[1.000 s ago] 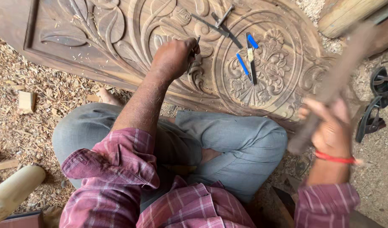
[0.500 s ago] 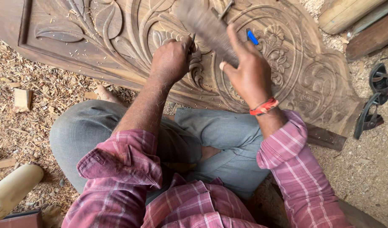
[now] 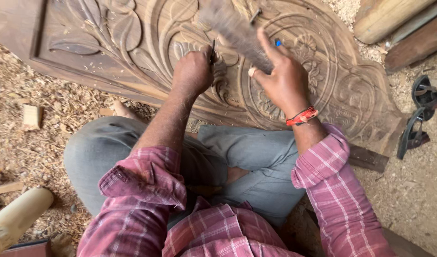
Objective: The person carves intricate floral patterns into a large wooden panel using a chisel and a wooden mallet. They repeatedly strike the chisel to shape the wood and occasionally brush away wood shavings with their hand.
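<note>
Two hands at work | my left hand (image 3: 193, 71) fisted around a chisel (image 3: 212, 51), tip on the carved wooden panel (image 3: 132, 43) | my right hand (image 3: 282, 81) gripping a blurred wooden mallet (image 3: 237, 33) just above the chisel | sandals (image 3: 420, 114) lie right.

Carved wooden panel (image 3: 132, 52), dark brown, with leaf and scroll relief, lying on ground strewn with wood shavings (image 3: 61, 119). Left hand (image 3: 193, 71) fisted around a thin chisel (image 3: 212, 51), tip set on the carving. Right hand (image 3: 282, 81) gripping a motion-blurred mallet (image 3: 235, 31) above the panel. Red wrist thread (image 3: 301, 115). Black sandals (image 3: 418, 114) lying at right.
</note>
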